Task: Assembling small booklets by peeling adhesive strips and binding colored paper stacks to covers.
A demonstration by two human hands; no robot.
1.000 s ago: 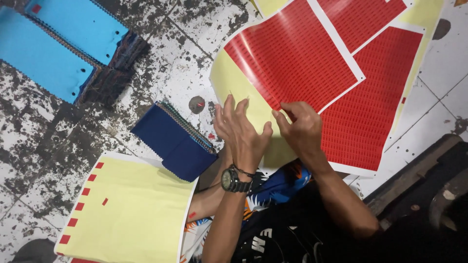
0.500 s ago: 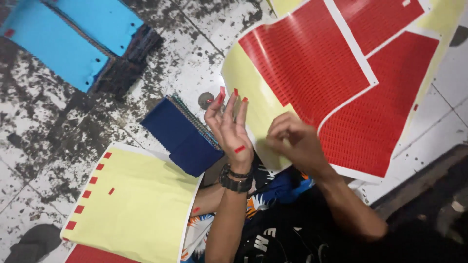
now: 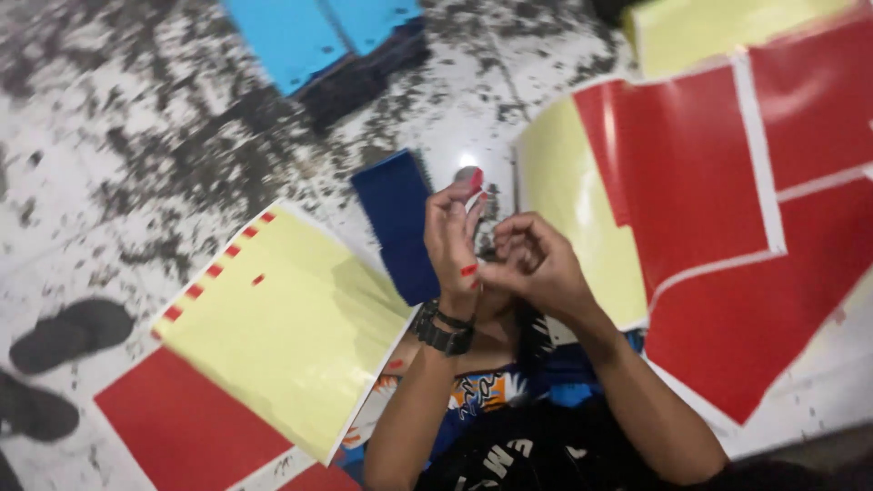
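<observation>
At the far left, two dark sandals [image 3: 55, 364] lie on the speckled floor [image 3: 164, 118]. Just right of them a yellow backing sheet [image 3: 291, 336] rests on a red sheet [image 3: 182, 427], with a row of small red stickers [image 3: 214, 270] left along its far edge. Farther off, blue covers [image 3: 318, 32] lie in a stack. A dark blue spiral notebook [image 3: 396, 223] lies near the middle, just left of the raised hands.

The left hand [image 3: 455, 241] is held up, fingers loosely open and spread, holding nothing in a grip; small red stickers cling to its fingertips and one to the palm (a black watch [image 3: 443, 329] sits on that wrist). The right hand [image 3: 536, 264] is curled, its fingertips pinched against the left palm beside the red sticker [image 3: 468, 270] there; whether it has hold of the sticker I cannot tell.

To the right lies a large red sticker sheet [image 3: 727, 218], partly peeled to yellow backing.
</observation>
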